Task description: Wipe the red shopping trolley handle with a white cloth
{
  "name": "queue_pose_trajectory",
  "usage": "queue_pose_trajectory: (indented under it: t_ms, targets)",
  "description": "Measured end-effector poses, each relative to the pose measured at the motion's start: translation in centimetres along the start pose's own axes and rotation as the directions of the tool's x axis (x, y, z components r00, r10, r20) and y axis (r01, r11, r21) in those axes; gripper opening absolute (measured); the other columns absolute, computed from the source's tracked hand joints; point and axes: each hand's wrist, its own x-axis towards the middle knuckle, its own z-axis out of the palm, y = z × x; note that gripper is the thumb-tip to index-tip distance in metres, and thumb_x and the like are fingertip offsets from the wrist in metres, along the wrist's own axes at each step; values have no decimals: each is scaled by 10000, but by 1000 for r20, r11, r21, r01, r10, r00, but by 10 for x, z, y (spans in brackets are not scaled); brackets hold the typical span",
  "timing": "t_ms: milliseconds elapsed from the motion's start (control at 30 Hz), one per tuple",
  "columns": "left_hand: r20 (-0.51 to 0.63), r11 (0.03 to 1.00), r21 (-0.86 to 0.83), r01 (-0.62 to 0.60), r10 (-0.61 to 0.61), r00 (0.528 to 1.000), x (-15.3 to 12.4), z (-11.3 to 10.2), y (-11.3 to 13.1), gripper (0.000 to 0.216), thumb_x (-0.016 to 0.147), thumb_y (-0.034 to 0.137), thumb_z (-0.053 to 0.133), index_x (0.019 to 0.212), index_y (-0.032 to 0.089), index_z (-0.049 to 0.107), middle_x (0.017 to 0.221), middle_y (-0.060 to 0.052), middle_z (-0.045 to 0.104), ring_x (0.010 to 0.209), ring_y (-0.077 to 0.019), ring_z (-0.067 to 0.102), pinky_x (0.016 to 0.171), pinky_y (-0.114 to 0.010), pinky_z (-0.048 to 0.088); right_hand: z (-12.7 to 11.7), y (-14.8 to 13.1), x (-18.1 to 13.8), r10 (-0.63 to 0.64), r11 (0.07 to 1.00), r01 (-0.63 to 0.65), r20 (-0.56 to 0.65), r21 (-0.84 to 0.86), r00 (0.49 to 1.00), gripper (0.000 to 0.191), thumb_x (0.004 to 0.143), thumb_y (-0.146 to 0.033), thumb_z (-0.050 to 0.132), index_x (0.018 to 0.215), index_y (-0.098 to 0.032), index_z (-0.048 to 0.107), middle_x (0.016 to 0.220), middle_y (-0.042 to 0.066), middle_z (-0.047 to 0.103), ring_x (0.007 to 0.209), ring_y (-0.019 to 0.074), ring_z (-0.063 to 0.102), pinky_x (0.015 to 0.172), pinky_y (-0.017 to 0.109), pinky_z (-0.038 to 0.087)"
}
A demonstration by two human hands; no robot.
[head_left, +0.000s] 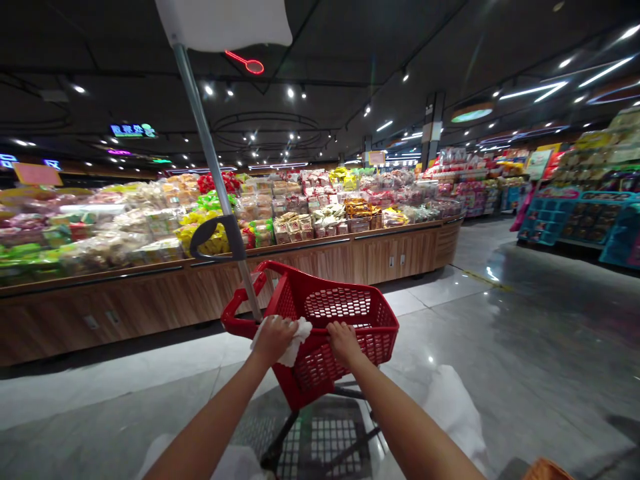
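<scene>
Nearest: bare hands, two; left hand [274,339], fingers closed on one crumpled white cloth [296,343], pressed to the near rim of the red basket; right hand [344,341], fingers curled over the same rim, just beside the cloth. Shopping cart, one, directly before the person; its red basket [373,303], one, of perforated plastic, tilted in view, with a looped red handle [235,313] at left; beneath it, one grey lower rack [327,433] of open grid. Pole [200,120], one, metal, rising beside the basket, bearing one dark looped bracket [231,239] and, at top, one white panel [225,23], cut off by the upper edge. Floor [500,320], grey, glossy, in large tiles, reflecting lamps. Display counter [325,263], one, long, wood-faced, beyond the cart; holding wrapped packets [293,227] in white, yellow, red and green, too many to count. Right, farther: blue display racks [547,213], stocked with packaged goods, contents too small to identify. Farther still: square column [433,127], dark with a pale band; overhead, dark ceiling [350,40] with spotlights, strip lamps, and one red neon spoon outline [247,63]
</scene>
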Motion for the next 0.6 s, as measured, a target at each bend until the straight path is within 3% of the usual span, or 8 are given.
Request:
queue_pose_trajectory:
  t_ms: [133, 300, 433, 500, 600]
  targets:
    - [-73, 998, 43, 55, -51, 996, -12, -1, -10, 251, 884, 193, 515, 1105, 247, 622, 938, -62, 653, 903, -247, 551, 894, -443, 366, 2, -5, 0, 4, 1000, -4, -16, -4, 1000, 244, 925, -185, 375, 1091, -206, 552, 1094, 81, 593, 1025, 247, 478, 880, 373, 293]
    - [-31, 978, -70, 196, -198, 980, 7, 14, 37, 270, 868, 360, 569, 1105, 245, 631, 961, -81, 651, 917, -272, 553, 849, -459, 368, 6, -12, -1, 38, 999, -38, -20, -9, 999, 342, 900, -113, 342, 1165, -185, 545, 1148, 99, 583, 1065, 259, 470, 917, 384, 277]
    - [58, 971, -114, 211, -206, 977, 28, 22, 69, 241, 880, 316, 547, 1082, 224, 640, 951, -93, 660, 899, -265, 580, 795, -428, 381, 9, -9, 0, 51, 999, -51, -9, -1, 999, 397, 906, -120, 336, 1261, -175, 505, 1198, 118, 573, 1109, 263, 464, 928, 380, 273]
    - [69, 982, -95, 162, -156, 985, 30, 21, 68, 219, 898, 232, 503, 1070, 224, 638, 925, -84, 662, 881, -247, 591, 775, -404, 391, 6, -5, 0, 38, 999, -38, 9, 3, 999, 388, 915, -130, 327, 1252, -186, 511, 1187, 109, 582, 1098, 258, 472, 913, 371, 279]
    - [44, 998, -44, 50, -48, 998, 20, 15, 43, 229, 895, 167, 488, 1077, 214, 619, 869, -71, 658, 831, -223, 595, 745, -373, 405, -3, 1, -1, 12, 1000, -12, 38, -5, 999, 339, 923, -146, 328, 1180, -201, 541, 1153, 91, 598, 1060, 249, 486, 887, 361, 285]
